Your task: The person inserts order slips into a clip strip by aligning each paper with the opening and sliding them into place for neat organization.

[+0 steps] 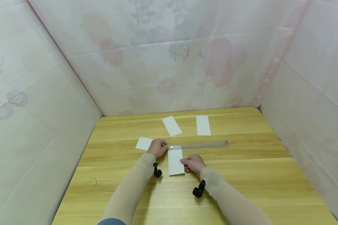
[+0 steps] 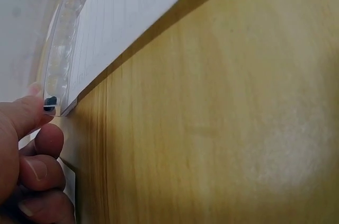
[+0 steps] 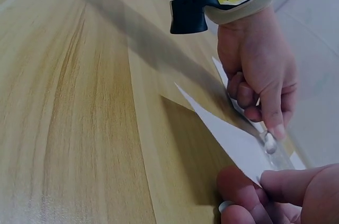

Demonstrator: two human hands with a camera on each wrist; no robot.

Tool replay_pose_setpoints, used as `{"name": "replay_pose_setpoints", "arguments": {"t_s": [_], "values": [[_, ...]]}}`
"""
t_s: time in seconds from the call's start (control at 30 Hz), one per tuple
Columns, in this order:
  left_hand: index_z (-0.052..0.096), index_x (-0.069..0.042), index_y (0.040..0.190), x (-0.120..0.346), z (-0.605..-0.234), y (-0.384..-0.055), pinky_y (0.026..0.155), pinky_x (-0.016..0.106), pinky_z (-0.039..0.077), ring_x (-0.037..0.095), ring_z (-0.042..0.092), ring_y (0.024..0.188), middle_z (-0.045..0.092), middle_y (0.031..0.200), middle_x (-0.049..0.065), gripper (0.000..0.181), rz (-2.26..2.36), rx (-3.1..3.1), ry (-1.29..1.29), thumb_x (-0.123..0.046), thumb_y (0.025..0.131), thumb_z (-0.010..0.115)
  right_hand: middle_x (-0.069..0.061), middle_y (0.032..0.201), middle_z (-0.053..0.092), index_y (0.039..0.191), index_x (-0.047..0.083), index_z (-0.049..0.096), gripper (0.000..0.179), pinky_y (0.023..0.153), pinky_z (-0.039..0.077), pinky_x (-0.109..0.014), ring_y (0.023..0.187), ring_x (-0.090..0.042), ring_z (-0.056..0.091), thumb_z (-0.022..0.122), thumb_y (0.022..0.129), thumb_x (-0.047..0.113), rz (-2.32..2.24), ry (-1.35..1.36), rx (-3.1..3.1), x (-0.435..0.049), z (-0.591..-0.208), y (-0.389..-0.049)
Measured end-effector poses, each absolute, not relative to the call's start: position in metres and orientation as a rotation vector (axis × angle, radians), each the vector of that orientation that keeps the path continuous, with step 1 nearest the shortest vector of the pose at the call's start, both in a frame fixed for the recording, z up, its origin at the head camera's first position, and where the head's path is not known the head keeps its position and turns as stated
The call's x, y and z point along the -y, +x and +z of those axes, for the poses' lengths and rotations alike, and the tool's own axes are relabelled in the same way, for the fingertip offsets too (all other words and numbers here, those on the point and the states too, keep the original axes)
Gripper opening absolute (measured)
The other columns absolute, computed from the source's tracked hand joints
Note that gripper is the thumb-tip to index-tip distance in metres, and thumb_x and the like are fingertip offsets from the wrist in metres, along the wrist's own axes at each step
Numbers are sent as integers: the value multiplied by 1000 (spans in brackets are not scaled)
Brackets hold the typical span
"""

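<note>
My left hand (image 1: 157, 148) pinches the left end of a clear plastic ruler (image 1: 204, 145) between thumb and index finger, the other fingers curled. The ruler extends to the right, over the far end of a small white paper sheet (image 1: 176, 162). At that sheet's right edge, my right hand (image 1: 195, 163) pinches the paper with thumb and fingers. In the right wrist view, the sheet (image 3: 230, 139) is bent and raised, with a shadow on the tabletop under it. Faint lines run along the paper (image 2: 114, 17) in the left wrist view.
Two more white sheets lie farther back, one slanted (image 1: 171, 126) and one nearly straight (image 1: 203, 125). Another sheet (image 1: 144, 143) is partly behind my left hand. The wooden table (image 1: 242, 181) meets pale printed cloth walls (image 1: 169, 62) at the back and sides.
</note>
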State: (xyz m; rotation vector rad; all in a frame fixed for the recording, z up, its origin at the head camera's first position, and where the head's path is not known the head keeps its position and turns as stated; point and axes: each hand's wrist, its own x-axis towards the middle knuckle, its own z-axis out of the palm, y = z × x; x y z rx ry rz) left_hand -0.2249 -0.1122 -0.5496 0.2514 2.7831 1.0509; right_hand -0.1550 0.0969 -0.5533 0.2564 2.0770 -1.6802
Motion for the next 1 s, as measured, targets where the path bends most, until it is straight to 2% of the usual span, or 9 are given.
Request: {"name": "replay_pose_setpoints", "arguments": {"t_s": [0.53, 0.77, 1.0], "values": [[75, -17, 91, 112, -548, -225, 68, 31, 47, 12, 55, 71, 65, 85, -5, 16, 1026, -2787, 271, -28, 94, 64, -3, 57, 55, 68, 3, 61, 29, 52, 48, -23, 49, -10, 51, 65, 91, 19, -1666, 290, -2096, -96, -553, -153], [74, -16, 91, 113, -550, -224, 63, 30, 45, 13, 53, 67, 62, 79, -5, 17, 1020, -2784, 282, -28, 95, 63, -4, 58, 55, 69, 2, 61, 27, 52, 47, -23, 50, -11, 51, 65, 91, 17, -1649, 298, -2134, -92, -553, -151], [73, -15, 92, 112, -546, -224, 65, 30, 44, 13, 52, 68, 62, 79, -4, 17, 1008, -2789, 299, -27, 95, 62, -3, 56, 53, 70, 0, 62, 27, 50, 46, -22, 48, -10, 49, 64, 92, 16, -1664, 299, -2146, -91, -551, -150]]}}
